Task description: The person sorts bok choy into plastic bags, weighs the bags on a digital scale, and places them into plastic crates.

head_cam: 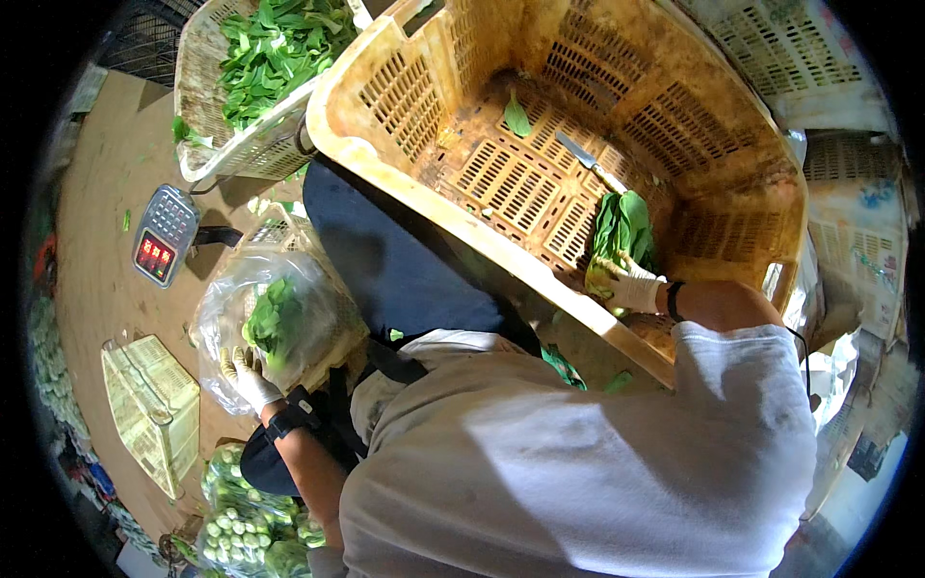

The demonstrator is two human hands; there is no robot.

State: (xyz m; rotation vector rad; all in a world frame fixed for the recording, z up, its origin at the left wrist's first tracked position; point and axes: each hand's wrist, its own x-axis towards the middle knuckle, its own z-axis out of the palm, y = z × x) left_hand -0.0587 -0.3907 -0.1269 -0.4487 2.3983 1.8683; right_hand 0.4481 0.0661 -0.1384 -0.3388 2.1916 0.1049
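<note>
My right hand (636, 283), in a white glove, reaches into a large yellow plastic crate (433, 213). Its fingers close around the lower end of a bunch of leafy greens (623, 224) lying on the crate floor. Just beyond the leaves lies a knife (578, 152) with a pale handle. My left hand (249, 379), also gloved, lies with fingers spread against the near rim of a clear plastic bag (311, 289). Inside that bag is more leafy green (273, 318). The bag sits over a small cream plastic basket (340, 354).
A digital scale display (166, 235) with lit red digits stands beyond the bag. Leafy greens fill a cream crate (253, 155) at the far left. Another small basket (155, 412) lies on the floor. Bagged greens (235, 531) are by my left side. Stacked crates (853, 238) flank the right.
</note>
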